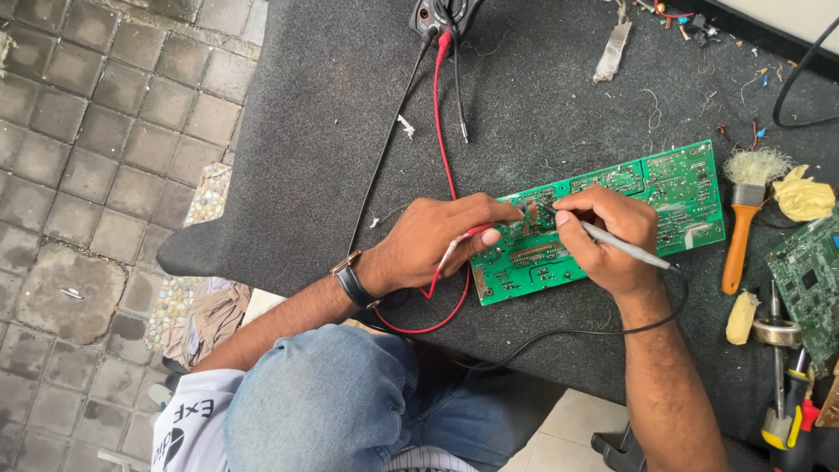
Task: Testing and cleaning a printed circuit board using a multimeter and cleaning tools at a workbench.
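A long green circuit board [651,188] lies on a dark grey mat [332,131]. My left hand [433,240] rests on the board's left end and pinches the red test probe [476,232], whose red lead [440,131] runs up to a black multimeter [444,13] at the mat's far edge. My right hand [603,236] holds a grey pen-shaped probe [625,249] like a pencil, its tip down on the board close to the red probe's tip. A black cable [568,332] trails from it across my lap.
To the right lie an orange-handled brush [741,227], a yellow rag [804,194], a second green board [808,284], a solder roll [776,330] and screwdrivers [782,411]. Wire scraps litter the mat's far right. Paved floor [96,157] lies to the left.
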